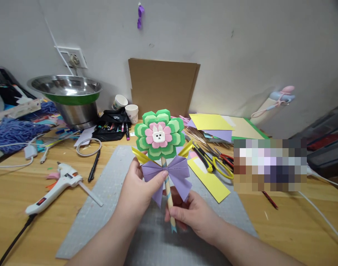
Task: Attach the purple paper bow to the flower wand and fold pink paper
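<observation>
On the left of the wooden counter [282,221] a white hot-glue gun [56,186] lies on its side, with a wide steel bowl [66,87] behind it near the wall and a black pen [94,166] just right of the gun. A grey cutting mat [108,192] covers the middle of the counter.

Above the mat, the left hand [137,192] has its grip closed on the left wing of a purple folded-paper bow [177,173], thumb on the front and fingers behind. The bow sits on a striped paper stick [169,201], which stands nearly upright. At its top is a green layered paper flower [159,135] with a pink centre and a small white animal face.

The right hand [195,214] is closed around the lower part of the stick, below the bow.

A brown cardboard sheet [163,85] leans on the wall behind the flower. To the right, a yellow paper strip [210,181] and yellow-handled scissors [219,166] lie on the counter.
</observation>
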`<state>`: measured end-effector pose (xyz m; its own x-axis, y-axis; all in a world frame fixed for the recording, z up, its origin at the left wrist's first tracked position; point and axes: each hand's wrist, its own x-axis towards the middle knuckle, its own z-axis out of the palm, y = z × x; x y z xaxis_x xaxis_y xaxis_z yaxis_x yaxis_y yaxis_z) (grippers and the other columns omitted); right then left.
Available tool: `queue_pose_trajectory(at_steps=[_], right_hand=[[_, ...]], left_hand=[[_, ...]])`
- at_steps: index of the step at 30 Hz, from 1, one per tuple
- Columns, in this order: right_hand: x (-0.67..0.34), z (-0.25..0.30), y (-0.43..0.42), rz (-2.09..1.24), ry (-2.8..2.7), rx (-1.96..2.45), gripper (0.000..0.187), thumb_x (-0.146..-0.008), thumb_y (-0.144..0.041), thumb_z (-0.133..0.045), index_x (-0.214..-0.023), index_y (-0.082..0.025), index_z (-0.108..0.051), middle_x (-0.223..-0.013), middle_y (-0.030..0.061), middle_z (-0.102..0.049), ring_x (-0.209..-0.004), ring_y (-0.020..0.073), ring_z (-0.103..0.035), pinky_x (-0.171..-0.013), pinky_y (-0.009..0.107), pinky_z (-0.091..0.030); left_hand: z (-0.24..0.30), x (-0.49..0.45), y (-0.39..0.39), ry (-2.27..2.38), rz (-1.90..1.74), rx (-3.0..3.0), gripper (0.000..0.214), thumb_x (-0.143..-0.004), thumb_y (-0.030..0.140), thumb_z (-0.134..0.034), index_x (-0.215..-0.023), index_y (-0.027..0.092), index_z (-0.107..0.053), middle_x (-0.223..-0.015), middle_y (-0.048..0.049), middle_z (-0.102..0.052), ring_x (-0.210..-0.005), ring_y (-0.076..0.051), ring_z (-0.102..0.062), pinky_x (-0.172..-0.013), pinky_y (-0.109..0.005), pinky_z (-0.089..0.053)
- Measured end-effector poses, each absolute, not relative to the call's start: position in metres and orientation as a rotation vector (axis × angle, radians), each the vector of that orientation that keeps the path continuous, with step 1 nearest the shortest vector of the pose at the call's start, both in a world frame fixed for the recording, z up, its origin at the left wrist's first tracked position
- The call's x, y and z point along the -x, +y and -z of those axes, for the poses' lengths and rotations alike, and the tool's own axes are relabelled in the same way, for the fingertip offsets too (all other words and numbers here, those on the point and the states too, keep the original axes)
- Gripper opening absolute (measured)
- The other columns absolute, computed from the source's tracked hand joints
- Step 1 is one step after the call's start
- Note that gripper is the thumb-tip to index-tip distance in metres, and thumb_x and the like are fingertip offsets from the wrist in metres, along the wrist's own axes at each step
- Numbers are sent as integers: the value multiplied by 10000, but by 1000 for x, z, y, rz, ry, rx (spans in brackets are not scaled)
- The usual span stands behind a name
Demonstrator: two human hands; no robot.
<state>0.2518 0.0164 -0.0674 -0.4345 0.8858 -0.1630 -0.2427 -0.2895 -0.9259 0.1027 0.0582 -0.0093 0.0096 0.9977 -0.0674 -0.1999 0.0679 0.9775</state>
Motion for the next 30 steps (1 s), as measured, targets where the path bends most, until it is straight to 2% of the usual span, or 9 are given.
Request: queue_pose_trajectory(at_steps=[5, 11, 16, 30], right_hand=[[-253, 69, 15, -1812, -1164, 912, 405, -715, -505, -734, -835, -162, -554, -664, -6, -620, -418, 56, -395, -406, 216, -306], [-254, 70, 15, -1784, -1214, 908, 373, -744, -498, -710, -742, -145, -592, -676, 14, -611, -452, 62, -392, -433, 231, -302], [-255, 70, 15, -1760, -1207, 942, 376, -722, -500, -731, -736, -141, -623, -671, 12, -604, -481, 74, -403, -435, 232, -292], [-256, 72, 15, -1800, -1162, 923, 343, -722, -454, -753, -779, -132, -650, -671, 18, -624, -469, 71, -418, -443, 230, -315]], left_hand=[[9, -103, 55, 1141, -1246, -1054, 502, -657, 233, -781, -1080, 187, -515, -1077, -89, -693, -1015, -271, -653, -848, -364, -503], [4, -106, 51, 1205, -1268, -1078, 428, -643, 225, -763, -989, 195, -512, -953, -52, -701, -902, -244, -672, -762, -328, -506], [1, -109, 49, 1229, -1263, -1074, 378, -616, 205, -740, -904, 220, -497, -798, -3, -700, -789, -224, -674, -679, -298, -483], [3, -108, 50, 1152, -1273, -992, 442, -602, 204, -780, -965, 199, -528, -888, -42, -732, -824, -228, -697, -707, -294, -519]])
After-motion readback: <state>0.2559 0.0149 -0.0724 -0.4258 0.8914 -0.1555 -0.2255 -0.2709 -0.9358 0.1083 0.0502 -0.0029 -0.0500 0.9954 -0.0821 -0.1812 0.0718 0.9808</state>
